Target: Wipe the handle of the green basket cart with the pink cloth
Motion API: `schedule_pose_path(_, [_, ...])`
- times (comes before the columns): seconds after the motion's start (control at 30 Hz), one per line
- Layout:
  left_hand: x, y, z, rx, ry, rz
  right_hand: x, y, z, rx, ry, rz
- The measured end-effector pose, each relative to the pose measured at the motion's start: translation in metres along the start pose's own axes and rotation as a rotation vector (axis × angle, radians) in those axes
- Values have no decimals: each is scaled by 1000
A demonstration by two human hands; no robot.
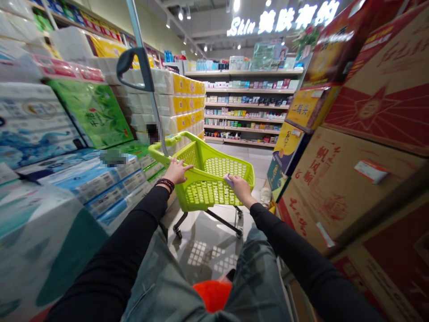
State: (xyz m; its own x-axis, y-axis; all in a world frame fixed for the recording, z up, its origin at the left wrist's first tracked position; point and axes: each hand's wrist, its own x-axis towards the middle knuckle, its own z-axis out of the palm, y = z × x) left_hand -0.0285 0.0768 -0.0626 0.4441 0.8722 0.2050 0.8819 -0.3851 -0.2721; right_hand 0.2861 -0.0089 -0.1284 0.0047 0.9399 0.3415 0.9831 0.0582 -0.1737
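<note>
A lime-green plastic shopping cart with latticed sides stands in front of me on dark legs with casters. My left hand grips its near upper rim, with the fingers over the edge and the thumb along it. A beaded bracelet circles that wrist. My right hand pinches a small pale purple cloth against the cart's near side, close to the rim. A metal pole with a dark grey loop handle rises at the cart's left end. No goods show inside the basket.
Stacked tissue packs crowd the left side. Cardboard cartons are piled close on the right, with a shoe beside them. Shelves of small boxes stand behind the cart. Something orange lies between my legs.
</note>
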Motion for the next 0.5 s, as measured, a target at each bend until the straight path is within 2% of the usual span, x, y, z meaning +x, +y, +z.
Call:
schedule_pose_path(0.07, [1,1,-1,17,-4,-1,10,-23,-1,8,-31,3])
schedule_pose_path(0.17, [0,1,-2,27,-9,6,26,-62,0,46,-23,-77])
schedule_pose_path(0.23, [-3,0,-2,25,-8,16,30,-75,1,63,-5,-124])
schedule_pose_path(0.33, [-5,-7,2,28,9,33,22,-61,2,39,-14,-150])
schedule_pose_path(0.5, [-1,-24,8,30,15,49,-13,-5,6,-19,52,-97])
